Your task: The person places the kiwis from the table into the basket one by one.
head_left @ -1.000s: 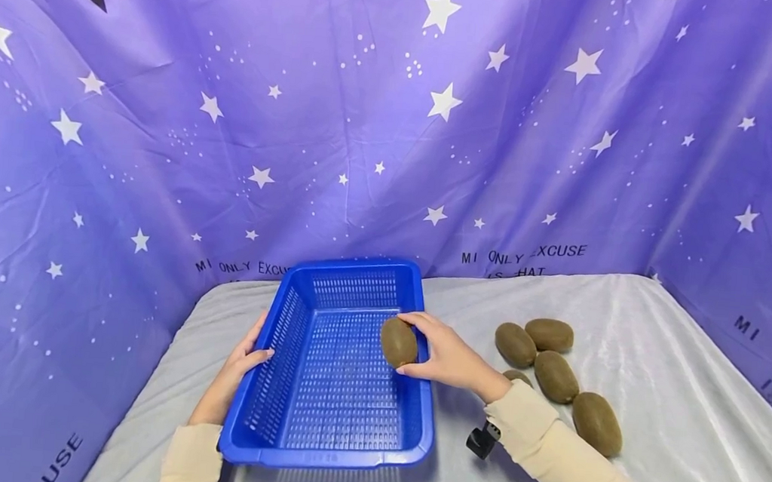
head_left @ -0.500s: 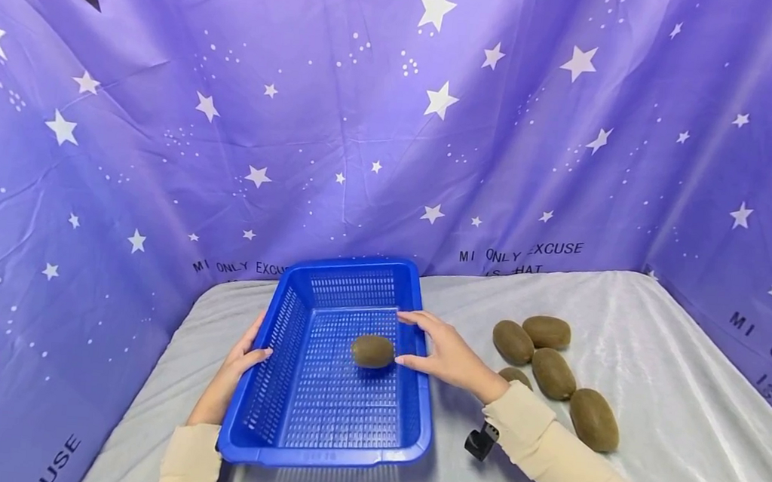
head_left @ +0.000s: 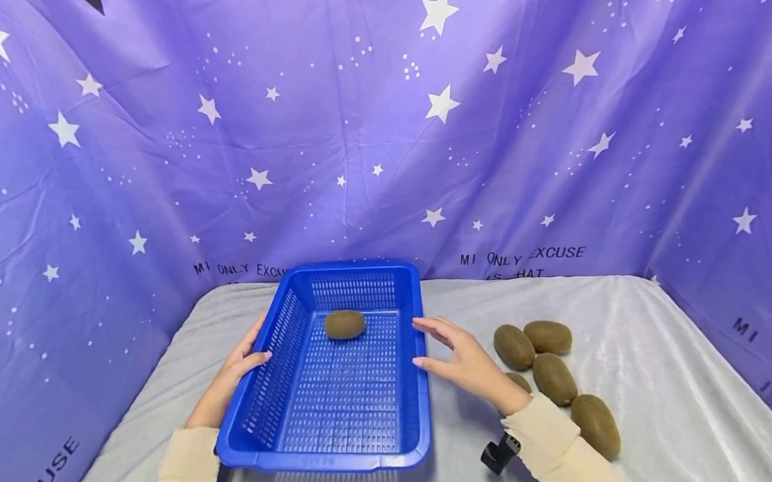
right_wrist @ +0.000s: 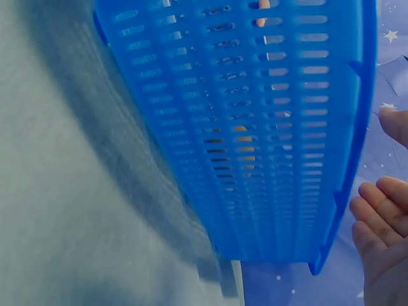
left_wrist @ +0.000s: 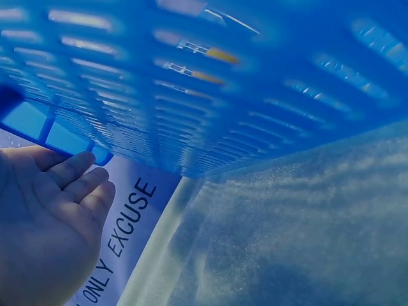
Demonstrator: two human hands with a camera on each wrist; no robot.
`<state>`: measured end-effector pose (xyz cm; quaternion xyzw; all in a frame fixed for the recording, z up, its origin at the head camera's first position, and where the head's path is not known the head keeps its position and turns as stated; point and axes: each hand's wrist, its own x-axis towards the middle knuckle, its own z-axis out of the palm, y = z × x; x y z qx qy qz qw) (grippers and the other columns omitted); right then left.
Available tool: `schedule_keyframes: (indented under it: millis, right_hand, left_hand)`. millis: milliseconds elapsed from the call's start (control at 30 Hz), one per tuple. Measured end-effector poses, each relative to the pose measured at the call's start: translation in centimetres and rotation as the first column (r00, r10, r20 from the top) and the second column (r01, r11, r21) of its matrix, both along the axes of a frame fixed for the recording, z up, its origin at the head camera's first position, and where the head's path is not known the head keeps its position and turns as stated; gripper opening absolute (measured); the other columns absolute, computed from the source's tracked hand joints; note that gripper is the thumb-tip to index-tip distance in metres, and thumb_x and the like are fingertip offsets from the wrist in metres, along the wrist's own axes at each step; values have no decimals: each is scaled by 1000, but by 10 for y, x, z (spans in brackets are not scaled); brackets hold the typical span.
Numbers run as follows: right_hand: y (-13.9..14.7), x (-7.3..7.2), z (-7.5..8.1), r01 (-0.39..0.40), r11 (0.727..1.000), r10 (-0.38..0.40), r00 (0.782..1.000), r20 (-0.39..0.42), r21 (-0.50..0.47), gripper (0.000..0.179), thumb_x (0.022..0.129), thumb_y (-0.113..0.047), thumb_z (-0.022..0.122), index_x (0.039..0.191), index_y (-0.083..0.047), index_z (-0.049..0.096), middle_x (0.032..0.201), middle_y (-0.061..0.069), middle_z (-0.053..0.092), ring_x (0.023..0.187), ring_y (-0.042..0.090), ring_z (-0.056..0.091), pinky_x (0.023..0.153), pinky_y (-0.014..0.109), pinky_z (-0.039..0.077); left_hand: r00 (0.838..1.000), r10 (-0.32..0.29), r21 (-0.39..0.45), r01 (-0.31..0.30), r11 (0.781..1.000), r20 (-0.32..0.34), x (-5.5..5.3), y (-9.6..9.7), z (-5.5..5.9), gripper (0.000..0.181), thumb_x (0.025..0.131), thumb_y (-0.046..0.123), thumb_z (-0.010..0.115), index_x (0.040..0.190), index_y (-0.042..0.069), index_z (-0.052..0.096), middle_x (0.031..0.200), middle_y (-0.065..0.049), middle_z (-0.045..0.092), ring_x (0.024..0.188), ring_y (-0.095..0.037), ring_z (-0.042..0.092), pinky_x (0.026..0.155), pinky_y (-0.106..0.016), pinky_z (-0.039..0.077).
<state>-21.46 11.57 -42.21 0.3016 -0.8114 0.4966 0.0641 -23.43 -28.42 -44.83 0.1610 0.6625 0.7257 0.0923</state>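
A blue slotted plastic basket (head_left: 341, 462) stands on the covered table, one brown kiwi (head_left: 344, 325) lying on its floor toward the back. My left hand (head_left: 236, 369) holds the basket's left side, thumb over the rim and fingers outside. From the left wrist, the same hand (left_wrist: 51, 223) shows its fingers up against the rim's underside. Just outside the right rim is my right hand (head_left: 468, 361), holding nothing, thumb and fingers spread apart. In the right wrist view this hand (right_wrist: 386, 223) appears beside the basket's slotted wall (right_wrist: 274, 140).
Several more kiwis (head_left: 555, 379) lie in a loose cluster on the pale grey cloth (head_left: 663, 354), right of the basket; the right forearm partly covers one. A purple star-printed curtain (head_left: 341, 116) rises behind the table and along both sides. A black wrist camera (head_left: 501, 453) hangs below the right sleeve.
My right hand has let go of the kiwi and drawn back rightward past the rim. The kiwi has moved left and toward the back on the basket floor. My left hand stays put.
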Motion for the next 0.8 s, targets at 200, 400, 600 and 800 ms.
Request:
schedule_keyframes:
  millis: [200, 400, 600, 800]
  right_hand:
    - [21, 9, 1, 10, 999, -9, 1000, -12, 46, 54, 84, -22, 71, 131, -4, 52, 132, 10, 55, 123, 24, 50, 104, 37, 38]
    - [46, 12, 1, 23, 996, -15, 997, -82, 89, 49, 85, -18, 70, 128, -3, 54, 128, 9, 58, 119, 25, 53, 102, 26, 39]
    - [71, 20, 8, 40, 996, -33, 996, -82, 80, 44, 86, -14, 68, 127, -4, 56, 125, 9, 60, 117, 18, 54, 99, 13, 36]
    - [98, 34, 11, 68, 996, -59, 987, -151, 60, 41, 83, -4, 68, 123, 0, 59, 120, 11, 62, 112, 3, 53, 94, 10, 38]
  left_hand:
    - [1000, -3, -6, 3, 1000, -21, 0, 0, -1, 74, 92, -2, 39, 152, 10, -3, 153, -27, 3, 116, -6, 49, 90, -27, 48]
    - [1000, -11, -8, 11, 1000, -26, 1, -2, -3, 74, 92, -2, 38, 152, 10, -3, 153, -28, 2, 117, -7, 49, 90, -28, 48]
    - [1000, -19, 7, 19, 1000, -6, 0, -3, -2, 74, 93, 0, 39, 152, 12, -4, 154, -26, 2, 117, -9, 50, 89, -30, 49]
    - [1000, -24, 10, 24, 1000, -10, -1, -1, -3, 74, 92, -3, 37, 152, 11, -4, 153, -27, 2, 117, -9, 50, 91, -29, 48]
